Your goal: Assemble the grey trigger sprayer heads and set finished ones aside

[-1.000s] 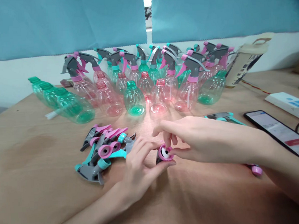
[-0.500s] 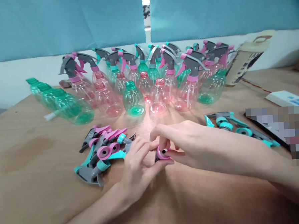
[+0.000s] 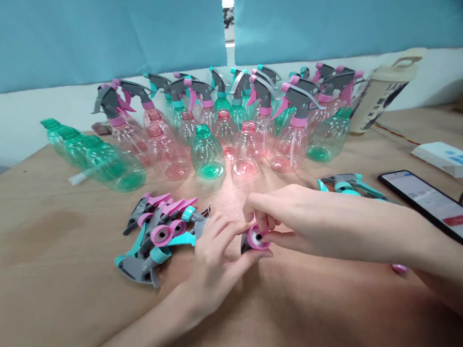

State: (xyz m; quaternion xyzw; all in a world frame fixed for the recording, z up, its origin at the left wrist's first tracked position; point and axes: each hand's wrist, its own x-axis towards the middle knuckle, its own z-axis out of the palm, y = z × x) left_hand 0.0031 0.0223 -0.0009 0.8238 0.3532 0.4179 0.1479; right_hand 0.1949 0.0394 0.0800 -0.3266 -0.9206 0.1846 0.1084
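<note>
Sprayer (image 3: 250, 240) toward the near edge of the table (image 3: 48, 307) is clamped in the fingers of the left hand (image 3: 216, 252), while the right hand (image 3: 292, 217), grip unclear, apparently adjusts its insert (image 3: 255, 238), calling next for steady pressure.

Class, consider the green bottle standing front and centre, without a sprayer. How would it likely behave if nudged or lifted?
The green bottle is probably light: its see-through wall shows no liquid inside. Its glossy, rounded sides may feel slippery. Pushed near its narrow neck, it might tip; pushed low, it would more likely slide on its broader base.
</note>
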